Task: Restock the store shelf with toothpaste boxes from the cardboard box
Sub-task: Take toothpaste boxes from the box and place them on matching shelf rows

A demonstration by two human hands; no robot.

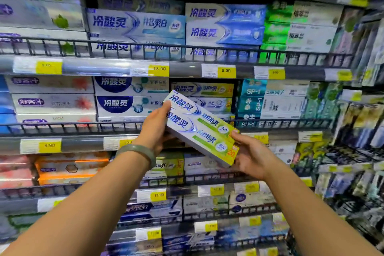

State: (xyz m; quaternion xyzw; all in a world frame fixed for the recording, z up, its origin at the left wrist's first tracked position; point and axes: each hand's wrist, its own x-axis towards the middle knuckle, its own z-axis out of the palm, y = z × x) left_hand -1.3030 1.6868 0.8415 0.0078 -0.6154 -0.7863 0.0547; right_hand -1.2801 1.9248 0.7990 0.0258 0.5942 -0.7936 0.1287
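Two white, blue and lime-green toothpaste boxes (202, 128) are stacked flat against each other and held tilted in front of the middle shelf. My left hand (156, 129) grips their left end, thumb on the front face. Cupped under the right end, my right hand (252, 157) holds the stack from below. Just behind them, the shelf slot (204, 89) contains boxes of the same lime-green kind. The cardboard box is out of view.
Black wire rails (116, 125) run along each shelf front, with yellow price tags (159, 68) below. Blue and white toothpaste boxes (137, 25) fill the shelf above. Hanging packets (357, 122) crowd the right side. A green bangle (137, 153) circles my left wrist.
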